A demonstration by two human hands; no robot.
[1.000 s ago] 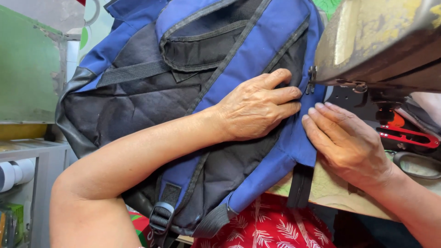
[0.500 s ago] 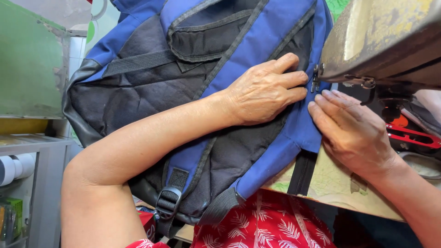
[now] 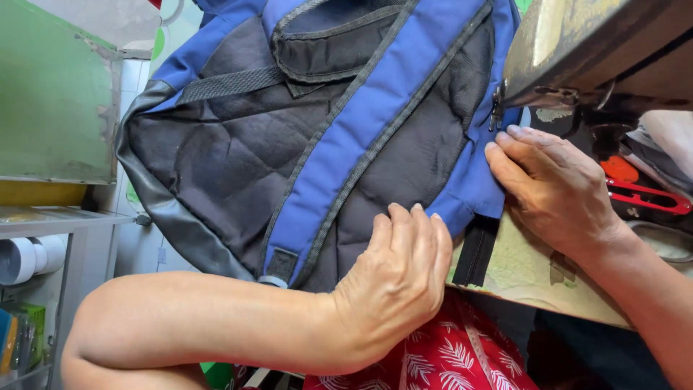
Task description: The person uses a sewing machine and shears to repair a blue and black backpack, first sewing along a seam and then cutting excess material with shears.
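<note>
Currently we're feeding the blue-and-black backpack (image 3: 325, 144) edge under the sewing machine head (image 3: 599, 50) on the worn table (image 3: 534, 274). Left hand (image 3: 397, 289) cups the bottom; right hand (image 3: 552, 188) presses flat, fingers together (needle hidden). Next likely needs steady feeding.

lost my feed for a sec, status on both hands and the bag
Left hand grips backpack lower edge. Right hand presses blue fabric at sewing machine. Red snips lie beside right hand, not blocking.
</note>
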